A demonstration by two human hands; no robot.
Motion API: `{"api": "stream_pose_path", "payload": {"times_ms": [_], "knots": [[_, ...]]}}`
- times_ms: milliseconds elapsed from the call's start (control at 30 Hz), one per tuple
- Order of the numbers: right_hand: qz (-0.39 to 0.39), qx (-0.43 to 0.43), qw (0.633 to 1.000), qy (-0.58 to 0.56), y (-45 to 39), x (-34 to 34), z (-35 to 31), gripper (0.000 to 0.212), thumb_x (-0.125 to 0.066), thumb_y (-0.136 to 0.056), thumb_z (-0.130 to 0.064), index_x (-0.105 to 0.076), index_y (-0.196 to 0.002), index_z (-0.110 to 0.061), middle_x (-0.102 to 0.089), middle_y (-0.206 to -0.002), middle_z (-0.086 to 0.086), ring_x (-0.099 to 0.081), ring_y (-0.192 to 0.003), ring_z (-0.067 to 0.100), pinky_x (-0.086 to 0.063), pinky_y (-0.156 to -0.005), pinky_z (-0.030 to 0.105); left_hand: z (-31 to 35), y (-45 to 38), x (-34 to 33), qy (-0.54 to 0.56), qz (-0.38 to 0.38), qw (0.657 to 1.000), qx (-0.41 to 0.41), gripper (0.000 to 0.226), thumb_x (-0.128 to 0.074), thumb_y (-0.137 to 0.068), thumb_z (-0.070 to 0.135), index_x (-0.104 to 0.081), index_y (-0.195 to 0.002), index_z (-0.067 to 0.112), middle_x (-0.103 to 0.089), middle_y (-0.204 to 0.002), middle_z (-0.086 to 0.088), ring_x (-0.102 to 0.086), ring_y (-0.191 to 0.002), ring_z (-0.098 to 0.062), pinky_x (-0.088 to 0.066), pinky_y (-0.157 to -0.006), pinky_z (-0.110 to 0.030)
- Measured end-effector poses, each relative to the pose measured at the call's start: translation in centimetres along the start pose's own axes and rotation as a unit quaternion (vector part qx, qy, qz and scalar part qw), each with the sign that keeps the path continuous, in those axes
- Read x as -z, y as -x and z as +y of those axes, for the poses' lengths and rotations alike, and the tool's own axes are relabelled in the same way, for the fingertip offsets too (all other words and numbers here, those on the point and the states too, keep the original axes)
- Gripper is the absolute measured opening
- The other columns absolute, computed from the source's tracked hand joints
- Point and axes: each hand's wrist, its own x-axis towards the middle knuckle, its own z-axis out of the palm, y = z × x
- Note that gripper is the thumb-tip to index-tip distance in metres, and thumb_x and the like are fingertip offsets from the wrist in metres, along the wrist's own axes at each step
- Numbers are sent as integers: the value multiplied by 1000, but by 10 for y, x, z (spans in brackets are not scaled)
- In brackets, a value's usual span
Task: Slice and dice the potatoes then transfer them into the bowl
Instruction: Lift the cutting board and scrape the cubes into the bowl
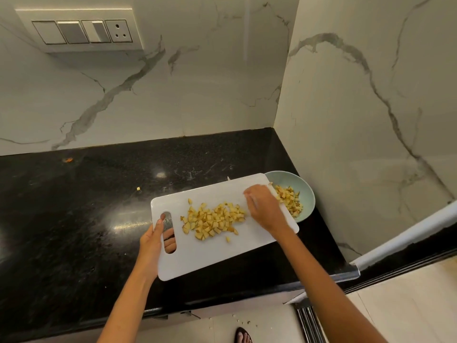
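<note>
A white cutting board [210,256] is held over the black counter, with its right end over a pale green bowl [308,194]. A pile of diced potato [214,219] lies on the middle of the board, and more dice [289,199] sit in the bowl. My left hand [150,243] grips the board's handle end, fingers showing through the handle slot and thumb on top. My right hand [263,206] rests on the board between the pile and the bowl, fingers stretched out with the tips on the board beside the pile's right edge, holding nothing.
The black granite counter [74,219] stretches to the left, with one stray potato piece [139,188] on it. Marble walls close in behind and right beside the bowl. The counter's front edge runs below the board, with scraps on the floor [247,321].
</note>
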Motion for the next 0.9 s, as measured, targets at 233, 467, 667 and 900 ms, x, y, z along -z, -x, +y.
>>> {"api": "stream_pose_path", "payload": {"times_ms": [233, 467, 667, 900], "knots": [[-46, 49, 998, -7, 17, -14, -2, 13, -53, -91, -13, -62, -89, -4, -60, -91, 9, -53, -87, 22, -41, -79, 29, 0, 1, -3, -7, 4, 1000, 3, 20, -43, -97, 33, -59, -105, 25, -71, -92, -15, -57, -45, -13, -47, -43, -19], [-23, -89, 992, 87, -7, 27, 61, 20, -50, -94, -4, -65, -103, 4, -64, -104, 21, -59, -97, 33, -44, -89, 40, 3, 3, -4, -1, 4, 1000, 8, 19, -44, -97, 33, -61, -100, 24, -71, -91, -15, -50, -40, -9, -43, -39, -16], [-31, -7, 997, 69, -12, 12, 18, 25, -47, -95, -5, -62, -115, -1, -61, -116, 15, -54, -109, 26, -40, -95, 31, 4, 3, -6, -10, 13, 1000, 12, 19, -43, -97, 33, -60, -101, 25, -70, -91, -14, -53, -41, -10, -45, -40, -17], [5, -130, 989, 73, -5, 6, 21, 22, -44, -96, -6, -63, -107, -1, -62, -111, 14, -57, -103, 25, -43, -92, 30, 7, 6, -7, -18, 15, 1000, 10, 19, -43, -96, 35, -60, -96, 27, -72, -90, -14, -50, -49, -15, -43, -43, -20]]}}
